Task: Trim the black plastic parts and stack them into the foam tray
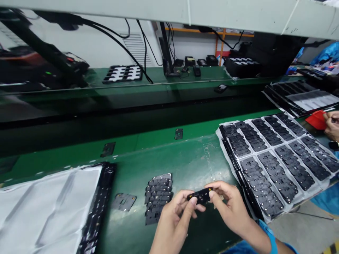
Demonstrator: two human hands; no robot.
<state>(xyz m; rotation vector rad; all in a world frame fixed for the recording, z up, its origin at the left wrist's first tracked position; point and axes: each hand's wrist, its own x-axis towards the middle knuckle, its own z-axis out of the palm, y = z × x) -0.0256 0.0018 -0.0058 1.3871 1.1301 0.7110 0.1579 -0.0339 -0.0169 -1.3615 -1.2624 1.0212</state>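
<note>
Between my two hands, above the green table, is a small black plastic part [200,195] with yellow spots near its ends. My left hand [177,216] pinches its left end between thumb and fingers. At the other end, my right hand [228,201] grips it the same way. Just left of my hands lies an overlapping row of flat black plates [158,192] with cut-outs. One single plate [124,202] rests apart, farther left. Right of my hands, a white-lined tray [253,155] holds several rows of similar plates.
A stack of black trays topped by a white sheet [53,208] stands at the left. Beyond the table, two loose plates [178,133] lie on a green strip. At the right edge a co-worker's hand [333,125] is beside a red object [316,120]. A pale beam [148,8] crosses overhead.
</note>
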